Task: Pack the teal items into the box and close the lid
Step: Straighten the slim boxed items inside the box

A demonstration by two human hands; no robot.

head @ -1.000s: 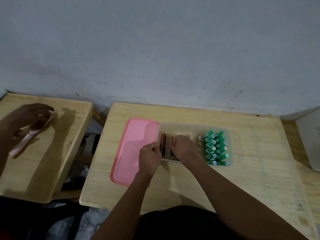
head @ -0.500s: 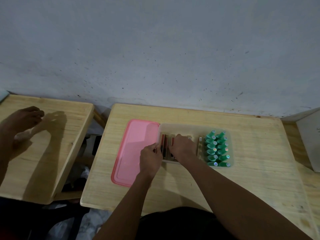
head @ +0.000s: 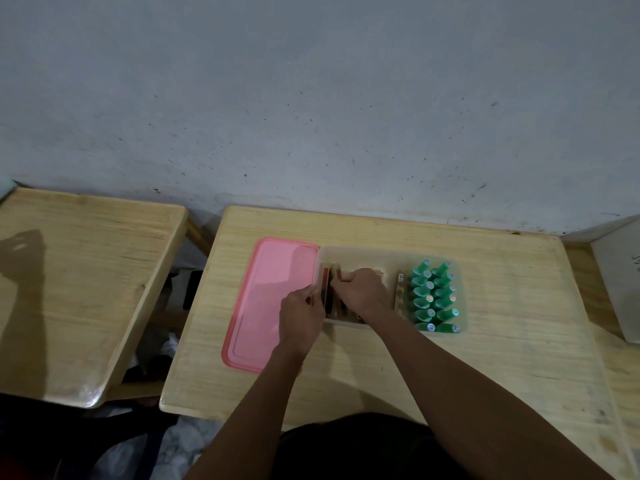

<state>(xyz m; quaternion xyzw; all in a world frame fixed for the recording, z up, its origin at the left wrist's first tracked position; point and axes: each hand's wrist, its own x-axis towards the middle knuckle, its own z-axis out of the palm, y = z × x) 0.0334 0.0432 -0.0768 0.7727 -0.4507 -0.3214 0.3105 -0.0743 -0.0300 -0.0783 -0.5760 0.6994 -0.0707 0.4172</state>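
A translucent plastic box (head: pixel 388 252) stands on the wooden table (head: pixel 502 341). Several teal bottles (head: pixel 434 296) lie in two rows in its right end. Flat red-brown packets (head: pixel 327 292) stand on edge in its left end, and a thin pale strip (head: pixel 400 294) sits beside the bottles. The pink lid (head: pixel 263 299) lies flat on the table, touching the box's left side. My left hand (head: pixel 301 317) pinches the box's left wall. My right hand (head: pixel 362 292) is inside the box, fingers curled on the packets, hiding most of them.
A second wooden table (head: pixel 86 271) stands to the left across a narrow gap, with an arm's shadow on it. A white carton (head: pixel 620 278) sits at the right edge. A grey wall runs right behind both tables.
The other person's hand on the left table has drawn back out of view, leaving only a shadow. My right hand has edged left over the packets. My left hand has stayed put.
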